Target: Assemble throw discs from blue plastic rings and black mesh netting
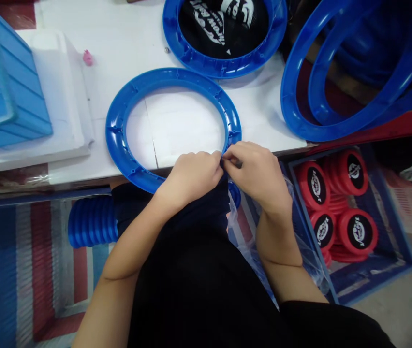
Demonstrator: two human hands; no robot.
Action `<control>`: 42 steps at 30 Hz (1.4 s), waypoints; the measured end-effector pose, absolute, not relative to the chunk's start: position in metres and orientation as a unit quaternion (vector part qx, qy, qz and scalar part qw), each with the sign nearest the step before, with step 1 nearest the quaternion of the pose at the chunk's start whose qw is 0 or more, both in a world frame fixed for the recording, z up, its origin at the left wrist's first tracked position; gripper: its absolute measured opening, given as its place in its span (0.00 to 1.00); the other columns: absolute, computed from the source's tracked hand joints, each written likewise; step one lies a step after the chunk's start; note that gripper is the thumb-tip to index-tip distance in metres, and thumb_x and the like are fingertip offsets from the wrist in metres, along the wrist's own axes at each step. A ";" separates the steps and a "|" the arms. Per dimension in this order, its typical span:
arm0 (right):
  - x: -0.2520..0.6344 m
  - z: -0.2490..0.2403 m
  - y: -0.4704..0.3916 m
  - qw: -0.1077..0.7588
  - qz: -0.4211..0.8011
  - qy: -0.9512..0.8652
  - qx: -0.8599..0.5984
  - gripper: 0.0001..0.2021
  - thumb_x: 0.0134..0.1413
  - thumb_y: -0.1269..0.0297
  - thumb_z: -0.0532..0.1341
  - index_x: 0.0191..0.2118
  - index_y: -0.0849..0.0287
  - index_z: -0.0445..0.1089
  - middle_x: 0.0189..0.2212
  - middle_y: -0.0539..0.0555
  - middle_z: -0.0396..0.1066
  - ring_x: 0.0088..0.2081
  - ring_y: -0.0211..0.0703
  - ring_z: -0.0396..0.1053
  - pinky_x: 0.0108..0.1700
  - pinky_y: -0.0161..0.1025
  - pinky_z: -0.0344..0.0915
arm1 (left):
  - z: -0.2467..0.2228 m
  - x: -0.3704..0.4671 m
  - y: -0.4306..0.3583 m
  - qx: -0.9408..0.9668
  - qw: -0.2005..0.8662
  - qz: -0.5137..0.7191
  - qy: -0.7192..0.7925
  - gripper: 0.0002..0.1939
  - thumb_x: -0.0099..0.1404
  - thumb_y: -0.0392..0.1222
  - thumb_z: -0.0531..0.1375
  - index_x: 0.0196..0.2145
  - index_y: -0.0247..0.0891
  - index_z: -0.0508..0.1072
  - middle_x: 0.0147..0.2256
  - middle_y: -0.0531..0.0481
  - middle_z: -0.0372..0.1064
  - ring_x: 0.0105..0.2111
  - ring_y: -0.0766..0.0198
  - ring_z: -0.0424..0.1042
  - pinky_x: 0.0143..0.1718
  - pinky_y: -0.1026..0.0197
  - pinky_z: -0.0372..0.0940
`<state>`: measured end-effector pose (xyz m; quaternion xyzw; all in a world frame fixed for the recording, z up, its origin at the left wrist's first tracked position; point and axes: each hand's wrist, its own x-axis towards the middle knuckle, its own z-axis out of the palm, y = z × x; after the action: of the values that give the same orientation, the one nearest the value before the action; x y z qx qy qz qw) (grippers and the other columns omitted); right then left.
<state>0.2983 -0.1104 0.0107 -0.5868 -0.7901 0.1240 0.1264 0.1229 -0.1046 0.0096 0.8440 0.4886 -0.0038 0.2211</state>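
A blue plastic ring (121, 99) lies at the near edge of the white table, its near side reaching past the edge. My left hand (197, 176) is closed at the ring's near right part, fingers curled and mostly hidden. Close beside it, my right hand (255, 171) pinches at the ring's right side, thumb and forefinger together. Whatever small thing may be between those fingertips is hidden. Touching or just behind this ring sits another blue ring (224, 67) with black printed fabric (224, 29) inside it.
More blue rings (300, 121) lean at the right. Below them, a dark blue crate (387, 270) holds several red discs (361, 232). A light blue bin (24, 92) stands at left on white foam (71, 96). Stacked blue rings (92, 222) sit below the table.
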 end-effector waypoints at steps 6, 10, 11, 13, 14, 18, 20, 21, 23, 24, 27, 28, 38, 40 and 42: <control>0.329 0.014 -0.101 0.175 0.254 -0.826 -0.472 0.08 0.67 0.69 0.62 0.45 0.55 0.80 0.39 0.54 0.79 0.38 0.46 0.74 0.43 0.44 0.68 | 0.005 0.127 -0.100 0.818 0.242 0.016 0.521 0.19 0.77 0.45 0.51 0.52 0.37 0.78 0.41 0.37 0.82 0.39 0.46 0.81 0.38 0.53 0.68; 0.338 0.013 -0.109 0.262 0.218 -0.791 -0.509 0.10 0.67 0.70 0.64 0.49 0.53 0.80 0.39 0.54 0.80 0.36 0.45 0.74 0.40 0.44 0.71 | 0.001 0.125 -0.099 0.814 0.259 0.032 0.519 0.18 0.76 0.47 0.52 0.49 0.38 0.80 0.39 0.39 0.81 0.38 0.50 0.80 0.37 0.56 0.66; 0.337 0.011 -0.112 0.284 0.203 -0.780 -0.519 0.10 0.67 0.71 0.64 0.48 0.53 0.81 0.39 0.54 0.80 0.36 0.45 0.75 0.40 0.44 0.71 | 0.001 0.125 -0.099 0.813 0.262 0.034 0.518 0.18 0.76 0.47 0.53 0.48 0.38 0.80 0.39 0.40 0.81 0.37 0.51 0.80 0.37 0.56 0.65; 0.331 0.004 -0.120 0.314 0.178 -0.774 -0.520 0.10 0.68 0.72 0.63 0.47 0.52 0.81 0.40 0.55 0.80 0.39 0.47 0.77 0.43 0.46 0.73 | 0.000 0.125 -0.099 0.812 0.266 0.038 0.517 0.18 0.76 0.47 0.53 0.48 0.38 0.80 0.38 0.40 0.81 0.37 0.52 0.79 0.37 0.57 0.65; 0.327 0.000 -0.123 0.321 0.165 -0.779 -0.512 0.10 0.69 0.71 0.63 0.48 0.52 0.81 0.41 0.55 0.80 0.41 0.48 0.77 0.45 0.47 0.74 | 0.000 0.125 -0.098 0.812 0.268 0.040 0.517 0.17 0.77 0.47 0.53 0.48 0.39 0.80 0.38 0.41 0.81 0.36 0.53 0.78 0.37 0.57 0.65; 0.316 -0.017 -0.133 0.326 0.113 -0.804 -0.484 0.11 0.72 0.71 0.61 0.49 0.53 0.79 0.42 0.57 0.79 0.46 0.51 0.76 0.50 0.51 0.75 | 0.000 0.126 -0.098 0.808 0.273 0.037 0.521 0.17 0.77 0.47 0.52 0.45 0.39 0.80 0.37 0.41 0.80 0.36 0.53 0.77 0.36 0.57 0.64; 0.313 -0.022 -0.135 0.329 0.106 -0.798 -0.494 0.10 0.72 0.72 0.60 0.48 0.54 0.78 0.41 0.57 0.78 0.45 0.51 0.75 0.50 0.52 0.74 | 0.001 0.126 -0.097 0.806 0.277 0.035 0.521 0.16 0.77 0.46 0.52 0.44 0.39 0.79 0.37 0.42 0.80 0.36 0.54 0.77 0.35 0.58 0.62; 0.312 -0.025 -0.135 0.329 0.107 -0.793 -0.502 0.09 0.73 0.72 0.59 0.47 0.55 0.78 0.41 0.58 0.78 0.45 0.52 0.75 0.50 0.52 0.74 | 0.002 0.126 -0.097 0.806 0.281 0.036 0.520 0.16 0.77 0.46 0.52 0.43 0.39 0.79 0.36 0.43 0.80 0.35 0.54 0.77 0.35 0.58 0.62; 0.309 -0.028 -0.137 0.326 0.112 -0.788 -0.510 0.09 0.73 0.72 0.58 0.46 0.56 0.77 0.41 0.58 0.77 0.45 0.52 0.74 0.50 0.53 0.74 | 0.003 0.124 -0.098 0.803 0.291 0.040 0.518 0.15 0.77 0.45 0.52 0.42 0.39 0.78 0.35 0.44 0.79 0.34 0.55 0.76 0.34 0.58 0.60; 0.307 -0.029 -0.139 0.324 0.114 -0.786 -0.513 0.09 0.74 0.72 0.58 0.46 0.56 0.76 0.41 0.58 0.77 0.45 0.52 0.73 0.50 0.53 0.73 | 0.003 0.124 -0.098 0.801 0.298 0.043 0.517 0.15 0.76 0.45 0.52 0.42 0.39 0.78 0.35 0.44 0.79 0.34 0.56 0.75 0.34 0.58 0.60; 0.302 -0.030 -0.143 0.333 0.114 -0.772 -0.529 0.08 0.73 0.71 0.58 0.47 0.55 0.75 0.43 0.58 0.77 0.47 0.53 0.73 0.51 0.54 0.73 | 0.002 0.120 -0.098 0.793 0.320 0.052 0.516 0.15 0.76 0.45 0.52 0.40 0.39 0.78 0.34 0.45 0.78 0.33 0.57 0.74 0.33 0.58 0.58; 0.301 -0.030 -0.145 0.338 0.114 -0.765 -0.536 0.08 0.73 0.70 0.59 0.48 0.54 0.75 0.43 0.58 0.77 0.47 0.53 0.73 0.52 0.55 0.73 | 0.002 0.120 -0.098 0.790 0.328 0.055 0.514 0.15 0.75 0.45 0.52 0.40 0.39 0.78 0.34 0.45 0.78 0.32 0.57 0.73 0.33 0.58 0.57; 0.296 -0.022 -0.151 0.273 0.094 -0.781 -0.553 0.13 0.75 0.70 0.55 0.43 0.55 0.77 0.41 0.59 0.78 0.45 0.53 0.70 0.49 0.53 0.69 | 0.001 0.123 -0.098 0.785 0.333 0.062 0.519 0.15 0.74 0.45 0.54 0.38 0.39 0.79 0.34 0.44 0.79 0.32 0.57 0.74 0.33 0.57 0.59; 0.294 -0.024 -0.151 0.291 0.106 -0.772 -0.556 0.14 0.75 0.69 0.55 0.42 0.55 0.77 0.40 0.58 0.78 0.43 0.53 0.70 0.49 0.52 0.69 | 0.000 0.122 -0.099 0.787 0.335 0.065 0.514 0.16 0.75 0.45 0.53 0.39 0.39 0.79 0.35 0.44 0.79 0.33 0.56 0.75 0.34 0.57 0.61; 0.291 -0.028 -0.152 0.328 0.128 -0.755 -0.554 0.12 0.74 0.68 0.57 0.41 0.53 0.78 0.39 0.56 0.78 0.42 0.52 0.71 0.48 0.52 0.69 | -0.001 0.118 -0.100 0.793 0.344 0.073 0.499 0.17 0.76 0.44 0.51 0.40 0.38 0.79 0.37 0.43 0.80 0.35 0.55 0.77 0.36 0.57 0.63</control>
<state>0.2911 -0.1522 -0.0279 -0.5537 -0.7547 0.1284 0.3276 0.1179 -0.0997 -0.0010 0.7926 0.4985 0.0729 0.3436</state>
